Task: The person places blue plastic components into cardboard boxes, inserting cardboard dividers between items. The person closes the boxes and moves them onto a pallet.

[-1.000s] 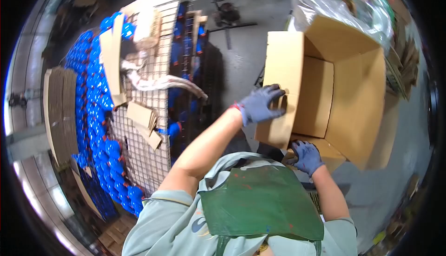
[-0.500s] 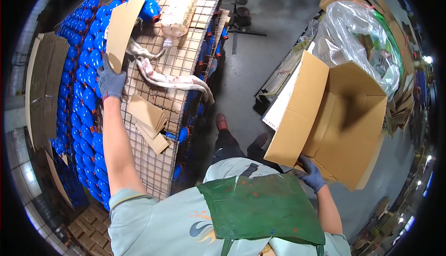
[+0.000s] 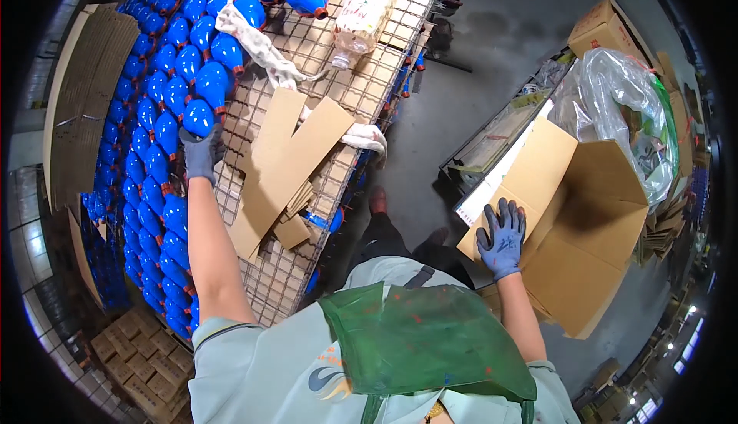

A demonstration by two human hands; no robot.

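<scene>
My left hand point(image 3: 202, 152), in a grey glove, closes round the near end of a glossy blue bulb-shaped piece point(image 3: 199, 116). That piece sits at the edge of many similar blue ones with red ends. Beside this hand, long cardboard strips point(image 3: 296, 164) lie crossed on a wire grid point(image 3: 257, 301). My right hand point(image 3: 501, 238), also gloved, rests with spread fingers on a flap of an open cardboard box point(image 3: 588, 228). The inside of the box is partly in shadow.
A plastic bottle point(image 3: 363, 20) and a stained white cloth point(image 3: 257, 43) lie on the grid. Stacked cardboard sheets point(image 3: 88, 109) stand at the far left. Beyond the box are a clear plastic bag point(image 3: 623, 101) and a low rack point(image 3: 492, 136).
The cardboard strip has left my left hand and lies on the grid; that hand now grips a blue piece. My right hand has moved from the box's near edge onto its flap.
</scene>
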